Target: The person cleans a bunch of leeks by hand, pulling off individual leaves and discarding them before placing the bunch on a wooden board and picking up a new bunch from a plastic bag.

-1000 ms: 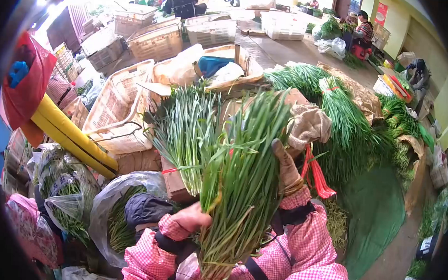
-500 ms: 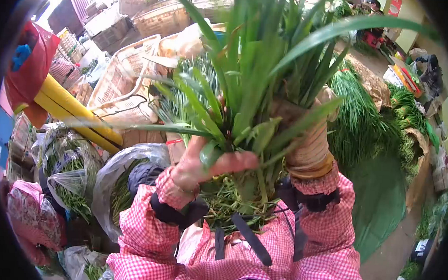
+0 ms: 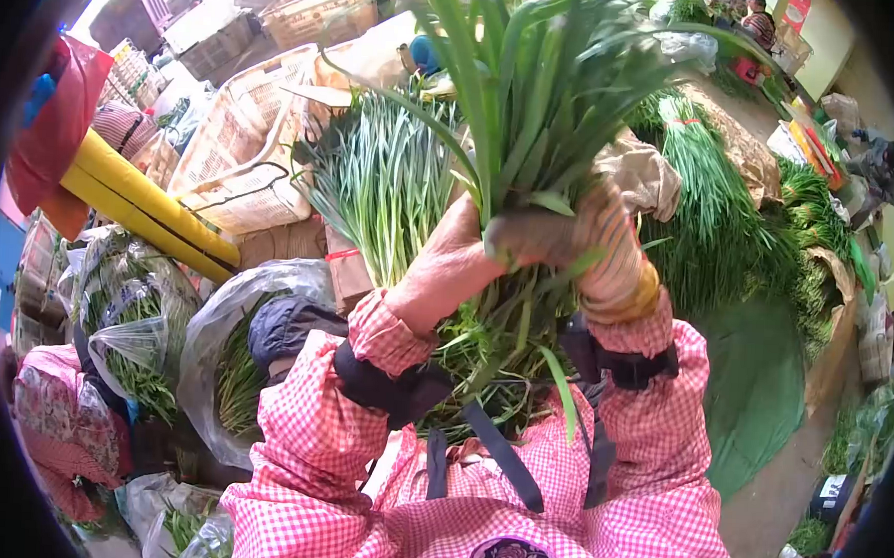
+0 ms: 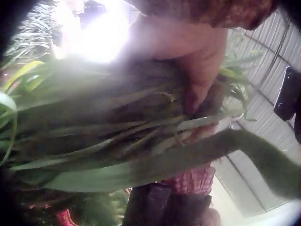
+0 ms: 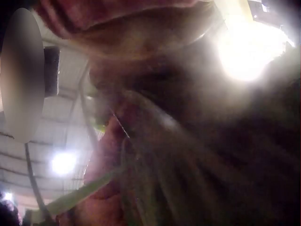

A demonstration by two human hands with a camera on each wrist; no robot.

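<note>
A bunch of long green leaves [image 3: 535, 93] stands raised before the chest in the head view, tips up and lower ends hanging below the hands. The bare left hand [image 3: 450, 264] grips it from the left, and the gloved right hand [image 3: 568, 239] grips it from the right, its thumb near the left hand. In the left wrist view the left hand [image 4: 181, 52] lies against the leaves [image 4: 94, 155]. The right wrist view is dark and blurred, with leaves [image 5: 169, 174] beside the hand. Most fingertips are hidden behind the leaves.
A tied bundle of greens [image 3: 387, 177] lies behind, left of the raised bunch. More greens [image 3: 718, 231] are heaped at right above a green cloth [image 3: 751, 392]. Crates [image 3: 244, 131], a yellow roll [image 3: 146, 201] and plastic bags [image 3: 199, 368] fill the left. Loose greens [image 3: 483, 370] lie near the lap.
The bunch, earlier low and slanted with the left hand near its lower part, is now upright and higher. Both hands have come together around it, and its spread leaves are gathered closer.
</note>
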